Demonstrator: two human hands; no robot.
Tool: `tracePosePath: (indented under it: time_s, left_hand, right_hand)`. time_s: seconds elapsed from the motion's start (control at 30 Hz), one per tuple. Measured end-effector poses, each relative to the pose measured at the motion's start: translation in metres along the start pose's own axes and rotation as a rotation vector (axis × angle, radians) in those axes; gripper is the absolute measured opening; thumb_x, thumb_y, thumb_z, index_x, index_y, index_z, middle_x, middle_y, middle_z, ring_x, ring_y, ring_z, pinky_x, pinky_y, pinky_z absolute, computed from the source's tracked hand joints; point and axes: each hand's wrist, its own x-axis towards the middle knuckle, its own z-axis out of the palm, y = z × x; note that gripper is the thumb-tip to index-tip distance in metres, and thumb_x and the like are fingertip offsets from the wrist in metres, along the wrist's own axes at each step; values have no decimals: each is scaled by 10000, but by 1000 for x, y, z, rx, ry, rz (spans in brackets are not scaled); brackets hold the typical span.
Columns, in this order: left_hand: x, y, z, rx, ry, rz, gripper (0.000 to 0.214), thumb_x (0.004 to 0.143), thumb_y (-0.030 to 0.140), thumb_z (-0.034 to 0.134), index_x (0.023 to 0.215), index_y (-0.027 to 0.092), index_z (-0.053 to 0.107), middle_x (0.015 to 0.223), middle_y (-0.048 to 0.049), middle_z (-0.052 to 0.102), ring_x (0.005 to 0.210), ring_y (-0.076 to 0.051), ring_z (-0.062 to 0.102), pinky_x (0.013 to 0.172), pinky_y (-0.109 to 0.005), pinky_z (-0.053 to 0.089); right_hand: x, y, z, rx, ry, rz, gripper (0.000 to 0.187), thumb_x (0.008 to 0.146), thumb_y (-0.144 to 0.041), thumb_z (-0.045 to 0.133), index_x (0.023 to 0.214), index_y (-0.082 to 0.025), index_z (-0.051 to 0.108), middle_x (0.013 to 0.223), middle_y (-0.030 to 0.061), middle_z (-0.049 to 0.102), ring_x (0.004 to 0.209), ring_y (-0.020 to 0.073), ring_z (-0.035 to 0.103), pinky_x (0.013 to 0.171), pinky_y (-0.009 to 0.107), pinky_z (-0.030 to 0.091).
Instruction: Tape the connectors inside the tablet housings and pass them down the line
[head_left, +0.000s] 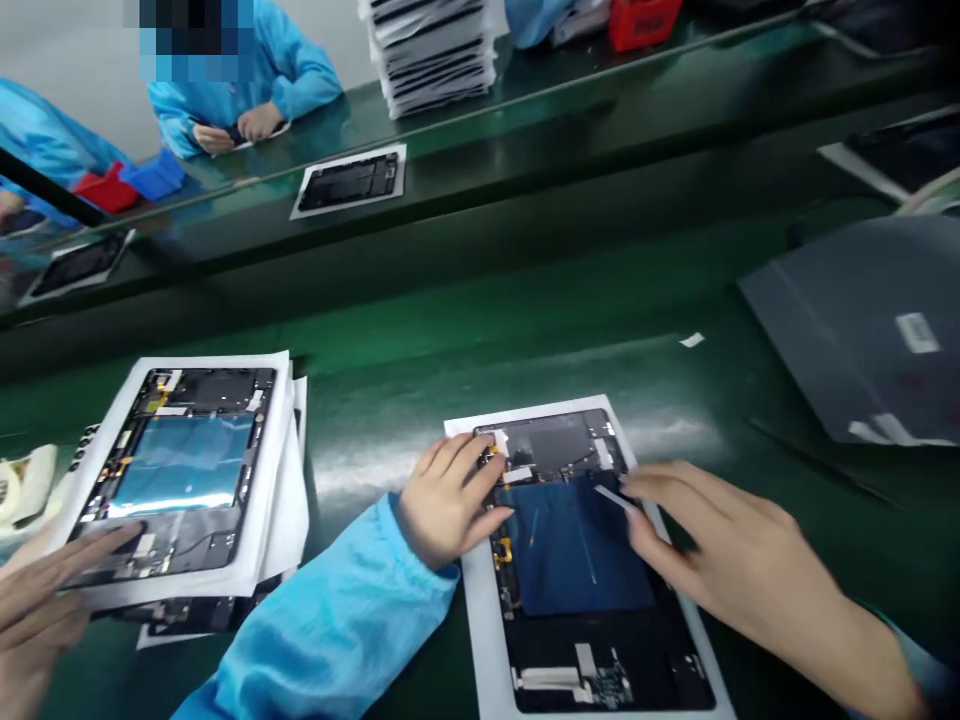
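An opened tablet point(585, 640) lies on a white sheet point(480, 660) in front of me, with a dark blue battery at its middle and a small circuit board near its lower edge. My left hand point(450, 495) rests over the tablet's upper left edge, fingers spread and holding nothing visible. Between the thumb and fingers of my right hand point(712, 540), a small white strip point(615, 498) is pinched just above the battery's upper right corner.
Another person's hand point(60, 590) touches a second opened tablet point(187, 460) on stacked sheets at left. A grey bag point(862, 330) and a thin dark tool point(825, 462) lie at right. More tablets point(349, 180) sit on the raised ledge; co-workers in blue sit beyond.
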Motion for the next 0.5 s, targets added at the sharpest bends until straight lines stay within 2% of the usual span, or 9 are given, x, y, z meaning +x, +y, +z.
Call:
tracePosePath:
  time_s: [0.07, 0.13, 0.23, 0.3, 0.37, 0.43, 0.5]
  left_hand:
    - [0, -1, 6, -42, -4, -20, 471, 988, 481, 405, 1227, 143, 630, 1253, -158, 635, 1174, -309, 564, 982, -460, 471]
    - [-1, 1, 10, -84, -13, -36, 473, 994, 480, 391, 1244, 149, 618, 1272, -148, 629, 1194, -309, 552, 998, -469, 460]
    - [-6, 4, 16, -169, -9, -81, 481, 980, 497, 434, 1254, 142, 611, 1313, -156, 602, 1230, -322, 527, 1024, -490, 449]
    - [-14, 4, 16, -211, 20, -164, 481, 947, 492, 521, 1249, 129, 612, 1323, -173, 583, 1242, -339, 518, 1028, -497, 454]
    - [-25, 5, 12, -239, 55, -277, 439, 916, 434, 599, 1221, 119, 619, 1274, -178, 596, 1189, -329, 555, 984, -466, 493]
    - [-37, 8, 2, -266, 62, -370, 358, 911, 367, 620, 1166, 116, 628, 1163, -159, 633, 1062, -283, 614, 894, -404, 537]
    - [-44, 17, -9, -244, 70, -403, 264, 938, 338, 580, 1075, 121, 638, 1028, -131, 658, 897, -239, 638, 780, -359, 550]
  right_hand:
    - [45, -19, 19, 25, -53, -110, 142, 869, -211, 590, 1007, -221, 621, 1017, 14, 683, 863, 144, 660, 786, 277, 525]
    - [80, -31, 27, 20, -13, -160, 127, 885, -172, 541, 1000, -195, 590, 978, 27, 680, 837, 140, 657, 746, 262, 519]
    - [100, -35, 21, -38, 84, -218, 91, 918, -177, 516, 996, -189, 562, 881, 15, 672, 780, 126, 649, 705, 234, 507]
    - [92, -29, 9, -95, 96, -206, 102, 946, -227, 508, 1027, -198, 563, 886, 21, 672, 796, 138, 650, 723, 245, 508]
    - [71, -18, -1, -133, 62, -126, 161, 958, -278, 506, 1086, -202, 568, 963, 49, 673, 859, 167, 654, 772, 278, 511]
    - [42, -4, -7, -135, 10, -31, 234, 950, -312, 530, 1153, -201, 565, 1058, 74, 663, 937, 194, 651, 827, 307, 508]
    - [14, 8, -8, -90, -47, 40, 290, 936, -317, 559, 1202, -202, 559, 1112, 77, 655, 982, 202, 645, 861, 315, 500]
